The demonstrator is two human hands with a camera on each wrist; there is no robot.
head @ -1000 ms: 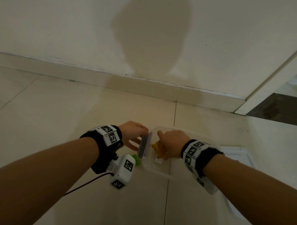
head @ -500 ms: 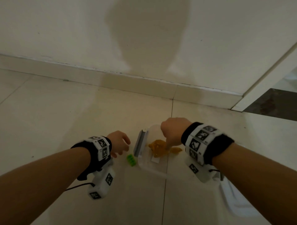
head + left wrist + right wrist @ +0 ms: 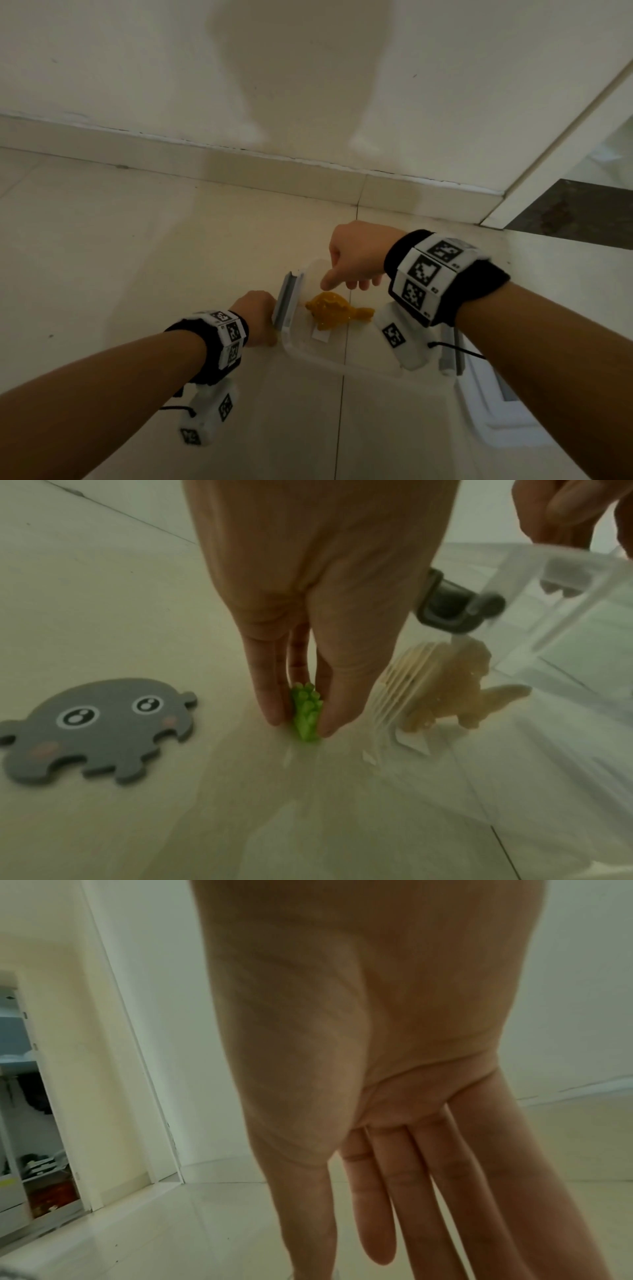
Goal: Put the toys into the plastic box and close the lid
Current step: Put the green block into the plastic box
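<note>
A clear plastic box (image 3: 342, 356) stands on the tiled floor with a grey latch (image 3: 286, 301) raised on its left side. Inside lies a yellow dinosaur toy (image 3: 337, 310) (image 3: 452, 693). Left of the box, my left hand (image 3: 258, 317) (image 3: 301, 723) pinches a small green studded toy (image 3: 306, 712) on the floor between thumb and fingers. My right hand (image 3: 352, 270) (image 3: 394, 1191) hovers above the box with straight, relaxed fingers and holds nothing. The white lid (image 3: 496, 407) lies on the floor right of the box.
A flat grey octopus-shaped toy (image 3: 95, 726) lies on the floor left of my left hand. The wall and skirting board (image 3: 239, 171) run behind the box. A doorway (image 3: 575, 212) opens at the far right.
My right hand let go of the yellow dinosaur in the box and lifted above it. My left hand left the latch, dropped to the floor and took hold of the green toy.
</note>
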